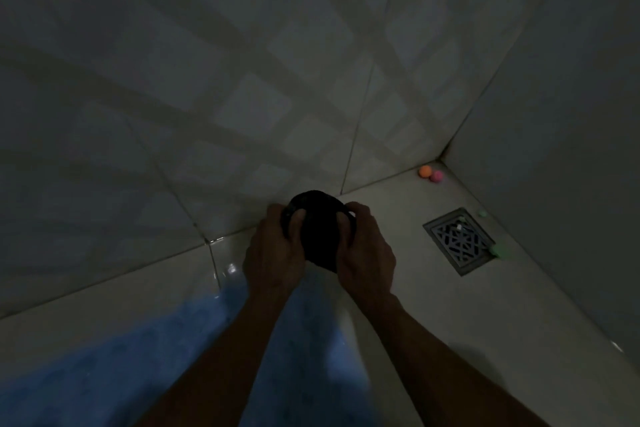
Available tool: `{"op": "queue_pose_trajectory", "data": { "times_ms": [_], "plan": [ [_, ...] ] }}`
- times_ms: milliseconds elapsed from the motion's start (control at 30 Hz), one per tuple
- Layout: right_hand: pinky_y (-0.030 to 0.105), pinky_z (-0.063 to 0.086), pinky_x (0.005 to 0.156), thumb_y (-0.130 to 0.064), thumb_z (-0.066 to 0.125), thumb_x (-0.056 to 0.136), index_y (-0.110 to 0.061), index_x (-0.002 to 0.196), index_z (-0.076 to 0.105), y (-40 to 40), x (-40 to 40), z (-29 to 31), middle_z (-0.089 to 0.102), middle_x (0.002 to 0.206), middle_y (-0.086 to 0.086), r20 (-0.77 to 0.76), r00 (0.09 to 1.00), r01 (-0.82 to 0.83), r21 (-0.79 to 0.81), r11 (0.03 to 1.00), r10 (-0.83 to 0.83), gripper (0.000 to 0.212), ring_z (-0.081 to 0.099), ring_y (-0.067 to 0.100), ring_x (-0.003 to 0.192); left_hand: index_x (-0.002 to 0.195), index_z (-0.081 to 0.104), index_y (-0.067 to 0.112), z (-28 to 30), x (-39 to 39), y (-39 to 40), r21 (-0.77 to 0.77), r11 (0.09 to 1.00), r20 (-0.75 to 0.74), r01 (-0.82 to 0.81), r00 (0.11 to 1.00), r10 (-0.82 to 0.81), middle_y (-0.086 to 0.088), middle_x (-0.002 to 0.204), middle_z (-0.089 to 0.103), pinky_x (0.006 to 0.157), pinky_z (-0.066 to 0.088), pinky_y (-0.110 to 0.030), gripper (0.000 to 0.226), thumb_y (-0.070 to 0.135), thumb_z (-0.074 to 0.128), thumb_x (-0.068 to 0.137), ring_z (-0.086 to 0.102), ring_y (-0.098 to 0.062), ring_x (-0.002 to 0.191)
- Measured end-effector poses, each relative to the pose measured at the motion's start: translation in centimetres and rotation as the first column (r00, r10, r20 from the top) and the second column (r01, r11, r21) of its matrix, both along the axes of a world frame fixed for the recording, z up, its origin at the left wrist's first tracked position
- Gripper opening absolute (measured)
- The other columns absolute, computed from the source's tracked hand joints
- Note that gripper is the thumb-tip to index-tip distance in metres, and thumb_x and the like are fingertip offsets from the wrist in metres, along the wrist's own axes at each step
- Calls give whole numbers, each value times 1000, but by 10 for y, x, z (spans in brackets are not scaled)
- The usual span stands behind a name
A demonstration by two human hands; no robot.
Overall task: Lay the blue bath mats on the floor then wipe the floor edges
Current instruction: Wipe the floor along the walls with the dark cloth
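From the head view the room is dim. Both hands are out in front, closed around a dark bundle, a cloth (320,232) as far as the light lets me tell. The left hand (273,253) grips its left side, fingers curled over the top and the thumb pressed into the fabric. The right hand (365,253) clamps the right side in the same way, fingers wrapped over the upper edge. Neither hand is open; each is shut tight on the cloth, which bulges round between them. Whether the cloth touches the floor I cannot tell; it sits just in front of the seam where the wall (242,80) meets the floor (415,288).

The floor is pale glossy tile, with a wet sheen near the wall seam to the left of the hands. The walls are large pale tiles and meet in a corner at upper right. In that corner lie an orange ball (425,171) and a pink ball (436,176), touching. A square metal drain (459,240) is set in the floor to the right of the hands, with small green bits (498,250) beside it along the right wall.

A blue mat (121,367) lies flat on the floor under the forearms. Its long axis runs from lower left towards the hands, its far end stopping just short of the wall seam.
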State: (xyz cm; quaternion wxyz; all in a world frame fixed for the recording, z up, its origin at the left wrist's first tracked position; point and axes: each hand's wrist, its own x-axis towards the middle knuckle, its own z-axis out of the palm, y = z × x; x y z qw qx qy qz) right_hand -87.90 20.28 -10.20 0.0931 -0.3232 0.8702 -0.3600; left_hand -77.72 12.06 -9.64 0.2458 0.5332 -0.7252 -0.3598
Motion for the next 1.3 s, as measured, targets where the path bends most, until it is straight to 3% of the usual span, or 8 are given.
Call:
{"op": "queue_pose_trajectory", "data": {
  "times_ms": [167, 367, 567, 733, 833, 967, 1033, 1300],
  "plan": [
    [35, 49, 82, -56, 24, 101, -48, 148, 32, -7, -8, 33, 57, 117, -3, -56, 995, -62, 231, 971, 77, 49, 63, 22, 102, 147, 42, 44, 31, 4, -14, 59, 997, 67, 58, 996, -62, -5, 128, 61, 96, 47, -37, 47, 55, 35, 102, 60, -28, 119],
    [35, 50, 72, -58, 25, 99, -45, 147, 40, 20, 16, 158, 59, 109, 1, -72, 993, -70, 268, 961, 92, 52, 65, 24, 92, 146, 45, 47, 155, 22, 15, 171, 983, 88, 59, 993, -75, -5, 116, 61, 86, 45, -33, 47, 57, 35, 101, 62, -28, 111],
    [27, 48, 45, -61, 28, 100, -38, 130, 62, 55, 34, 329, 65, 87, -2, -187, 976, -66, 232, 970, 111, 51, 65, 16, 62, 145, 43, 51, 327, 47, 50, 245, 968, 135, 52, 987, -87, -2, 123, 59, 83, 40, -26, 47, 59, 35, 99, 60, -24, 114],
    [28, 47, 39, -61, 24, 101, -41, 126, 62, 70, 51, 482, 64, 88, -4, -244, 957, -102, 226, 969, 157, 50, 66, 17, 61, 142, 47, 51, 476, 77, 66, 136, 990, 257, 46, 963, -81, -2, 121, 63, 88, 48, -30, 51, 63, 30, 95, 61, -21, 116],
    [32, 51, 47, -63, 18, 100, -43, 128, 59, 73, 57, 573, 64, 92, -4, -246, 949, -142, 222, 965, 196, 53, 69, 21, 72, 145, 41, 54, 569, 84, 70, 155, 988, 264, 29, 962, -70, 1, 134, 57, 97, 45, -30, 47, 61, 31, 100, 54, -19, 127],
    [32, 53, 58, -65, 26, 97, -43, 130, 61, 68, 44, 682, 65, 98, -3, -301, 927, -175, 189, 966, 226, 53, 69, 21, 76, 143, 44, 52, 690, 80, 78, 24, 999, 288, -26, 958, 18, 3, 119, 59, 90, 50, -33, 50, 65, 28, 97, 58, -18, 117],
    [31, 49, 48, -62, 29, 97, -41, 126, 64, 65, 31, 731, 64, 92, -2, -342, 913, -201, 103, 974, 224, 50, 66, 22, 63, 140, 50, 51, 745, 71, 81, -70, 995, 269, -78, 959, 94, 2, 114, 62, 87, 52, -33, 50, 66, 31, 96, 61, -19, 111],
    [25, 46, 51, -52, 39, 99, -33, 123, 68, 80, -42, 913, 63, 89, -2, -510, 845, -303, -207, 930, 161, 42, 65, 20, 67, 136, 55, 49, 930, 4, 119, -374, 903, 202, -211, 932, 302, -5, 103, 63, 76, 52, -36, 46, 64, 32, 99, 65, -28, 97]
  ]
}}
